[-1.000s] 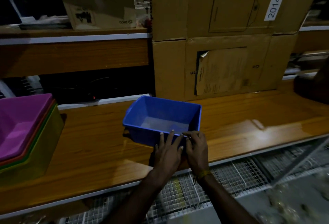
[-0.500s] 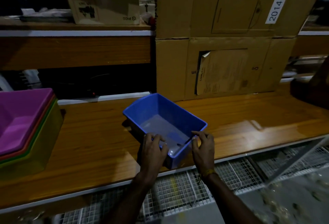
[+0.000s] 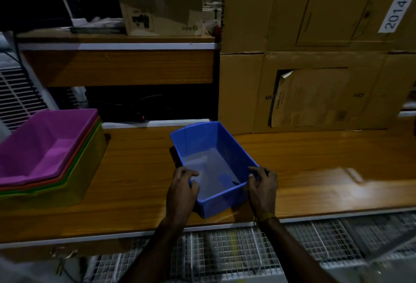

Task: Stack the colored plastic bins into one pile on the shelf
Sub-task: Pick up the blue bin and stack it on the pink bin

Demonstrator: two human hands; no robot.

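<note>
An empty blue plastic bin sits on the wooden shelf, turned at an angle with one short end towards me. My left hand grips its near left corner, fingers curled over the rim. My right hand grips the near right corner the same way. At the shelf's left end stands a pile of nested bins: purple on top, then red, green and yellow-green beneath.
Large cardboard boxes stand stacked at the back right of the shelf. A higher wooden shelf carries a smaller carton. White wire mesh lies below the shelf's front edge. Bare wood separates the blue bin from the pile.
The blue bin has turned and slid closer to the front edge. My hands moved apart from the middle of its near rim to its two near corners.
</note>
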